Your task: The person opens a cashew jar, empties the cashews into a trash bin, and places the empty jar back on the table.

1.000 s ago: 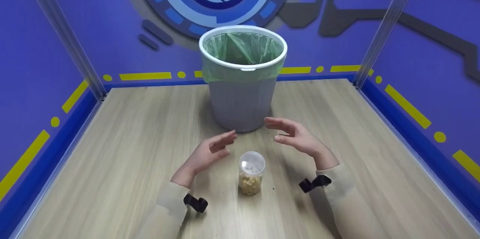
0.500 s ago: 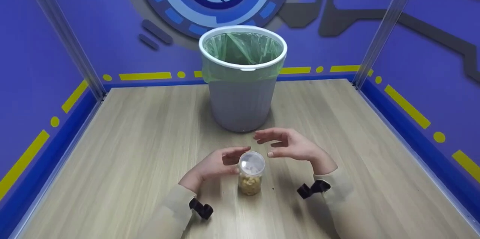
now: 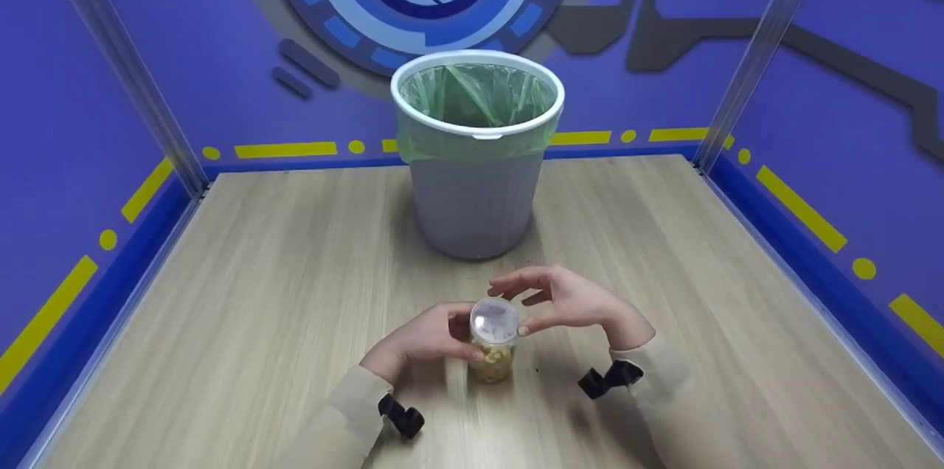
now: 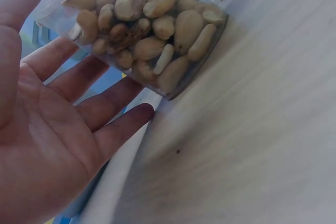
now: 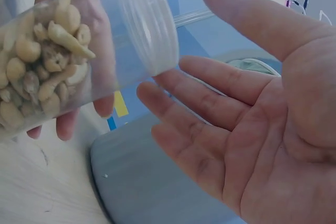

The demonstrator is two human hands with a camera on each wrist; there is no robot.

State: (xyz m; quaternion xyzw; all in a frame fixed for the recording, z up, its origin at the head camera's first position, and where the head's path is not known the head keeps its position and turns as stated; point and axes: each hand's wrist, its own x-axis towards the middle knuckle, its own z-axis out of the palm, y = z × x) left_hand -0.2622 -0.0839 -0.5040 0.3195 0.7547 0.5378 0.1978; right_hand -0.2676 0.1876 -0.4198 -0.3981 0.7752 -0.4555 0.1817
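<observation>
In the head view a clear plastic jar (image 3: 495,366) of cashew nuts stands upright on the table, a translucent lid (image 3: 495,320) on top. My left hand (image 3: 428,336) lies around its left side, thumb tip over the front of the wall. In the left wrist view its fingers are spread and fairly straight behind the jar, with a gap at the palm. My right hand (image 3: 568,299) hovers at the lid's right, fingers beyond the rim and thumb close beside it. The right wrist view shows those fingers (image 5: 210,103) loosely extended near the lid; contact cannot be told.
A grey bin (image 3: 476,196) with a green liner (image 3: 472,141) and white rim stands behind the jar. Wooden tabletop (image 3: 295,248) extends to both sides. Blue-purple panels (image 3: 627,108) enclose the back and sides.
Both hands have come toward the jar, the left from the left and the right from the upper right. The left thumb now overlaps the jar's front. The jar stays in place.
</observation>
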